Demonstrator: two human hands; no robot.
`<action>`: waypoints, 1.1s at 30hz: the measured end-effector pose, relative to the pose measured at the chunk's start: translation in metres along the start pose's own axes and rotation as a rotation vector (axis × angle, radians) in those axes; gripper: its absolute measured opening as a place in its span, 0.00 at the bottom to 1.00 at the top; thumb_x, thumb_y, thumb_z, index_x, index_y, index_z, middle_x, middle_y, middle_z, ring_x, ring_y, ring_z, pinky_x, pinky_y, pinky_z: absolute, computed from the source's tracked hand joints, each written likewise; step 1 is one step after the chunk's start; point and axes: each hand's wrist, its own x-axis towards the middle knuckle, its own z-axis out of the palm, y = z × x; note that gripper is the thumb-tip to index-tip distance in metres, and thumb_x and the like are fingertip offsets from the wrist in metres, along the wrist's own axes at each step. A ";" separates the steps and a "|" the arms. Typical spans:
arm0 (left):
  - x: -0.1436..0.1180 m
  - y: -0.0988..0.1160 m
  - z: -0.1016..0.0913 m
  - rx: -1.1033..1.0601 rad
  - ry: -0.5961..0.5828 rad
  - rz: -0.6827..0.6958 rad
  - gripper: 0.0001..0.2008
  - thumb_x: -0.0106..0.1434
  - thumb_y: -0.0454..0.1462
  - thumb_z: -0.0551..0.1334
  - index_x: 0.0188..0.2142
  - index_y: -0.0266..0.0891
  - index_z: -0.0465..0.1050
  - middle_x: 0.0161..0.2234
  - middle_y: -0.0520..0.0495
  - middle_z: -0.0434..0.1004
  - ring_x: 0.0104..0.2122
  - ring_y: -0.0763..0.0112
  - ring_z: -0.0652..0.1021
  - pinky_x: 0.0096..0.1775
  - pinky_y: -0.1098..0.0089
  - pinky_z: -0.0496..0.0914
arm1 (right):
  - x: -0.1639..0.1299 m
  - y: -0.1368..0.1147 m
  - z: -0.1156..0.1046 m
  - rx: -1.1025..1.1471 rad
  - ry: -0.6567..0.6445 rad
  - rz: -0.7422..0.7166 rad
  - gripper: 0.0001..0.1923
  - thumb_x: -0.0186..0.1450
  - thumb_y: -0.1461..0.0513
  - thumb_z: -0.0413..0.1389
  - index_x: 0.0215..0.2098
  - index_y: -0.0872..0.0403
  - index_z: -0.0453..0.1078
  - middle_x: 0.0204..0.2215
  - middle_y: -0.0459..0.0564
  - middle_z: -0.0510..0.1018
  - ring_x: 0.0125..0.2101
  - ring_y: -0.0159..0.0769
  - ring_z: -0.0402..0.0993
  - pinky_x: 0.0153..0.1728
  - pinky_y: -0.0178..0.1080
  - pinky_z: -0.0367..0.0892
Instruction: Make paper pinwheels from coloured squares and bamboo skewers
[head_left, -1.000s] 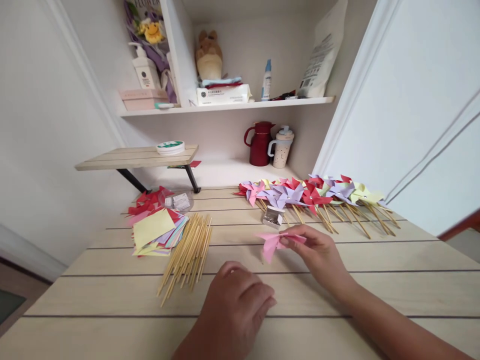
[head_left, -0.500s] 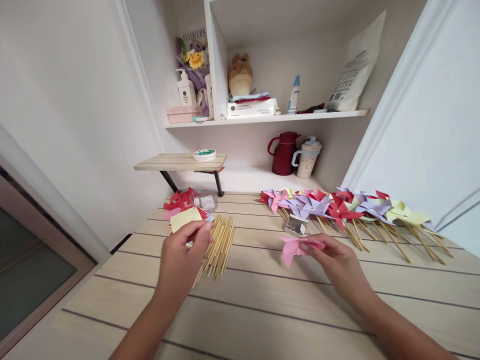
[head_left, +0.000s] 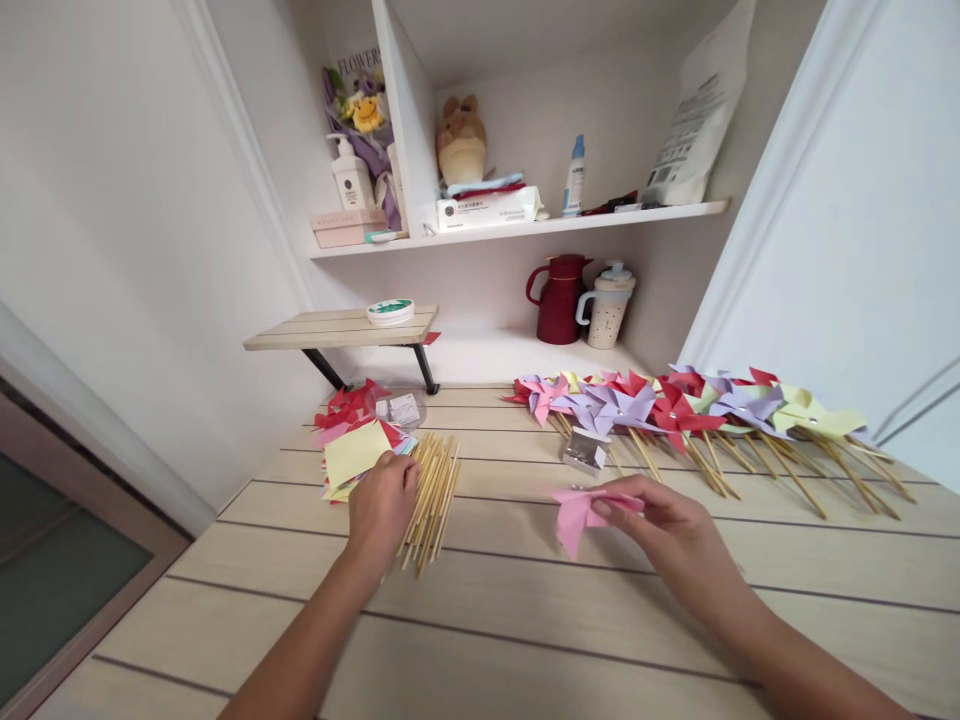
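Observation:
Between the thumb and fingers of my right hand (head_left: 664,515) is a pink paper pinwheel head (head_left: 576,518), held just above the table with no stick visible on it. My left hand (head_left: 382,505) is at the left edge of a pile of thin wooden sticks (head_left: 433,500), its fingers curled down against their upper ends. What those fingertips grip is hidden. Beside that hand lies a stack of coloured paper squares (head_left: 356,455), yellow on top. A small open box (head_left: 586,450) with shiny bits inside stands behind the pink pinwheel.
Finished pinwheels on sticks (head_left: 679,415) lie in a row at the back right. Red folded paper (head_left: 349,405) and a clear container (head_left: 401,408) sit at the back left, near a small raised shelf (head_left: 330,328). A red jug (head_left: 561,300) and a cup (head_left: 609,310) stand behind.
My left hand has lowered onto the sticks and its fingers have curled in. My right hand still holds the pink pinwheel head. The view has shifted slightly.

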 end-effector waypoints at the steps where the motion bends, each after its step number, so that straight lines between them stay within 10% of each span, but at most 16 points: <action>1: 0.000 -0.001 0.002 0.024 -0.025 0.013 0.14 0.69 0.39 0.53 0.37 0.41 0.77 0.41 0.44 0.77 0.36 0.64 0.77 0.32 0.68 0.57 | 0.000 0.000 0.000 0.000 -0.004 0.006 0.14 0.60 0.50 0.63 0.35 0.51 0.80 0.31 0.50 0.81 0.33 0.42 0.75 0.35 0.41 0.70; 18: 0.003 0.005 0.014 0.040 -0.151 -0.139 0.09 0.67 0.42 0.55 0.35 0.43 0.73 0.37 0.47 0.82 0.36 0.61 0.79 0.29 0.67 0.55 | -0.004 -0.004 0.003 -0.005 -0.068 0.019 0.13 0.63 0.50 0.61 0.32 0.50 0.78 0.26 0.47 0.78 0.30 0.37 0.72 0.33 0.37 0.67; 33: -0.002 0.010 -0.002 -0.272 0.032 -0.195 0.10 0.63 0.41 0.57 0.31 0.42 0.76 0.30 0.47 0.79 0.31 0.63 0.75 0.31 0.68 0.59 | -0.005 -0.009 0.006 0.080 -0.099 0.046 0.15 0.60 0.49 0.62 0.29 0.52 0.77 0.25 0.49 0.78 0.28 0.38 0.73 0.31 0.38 0.70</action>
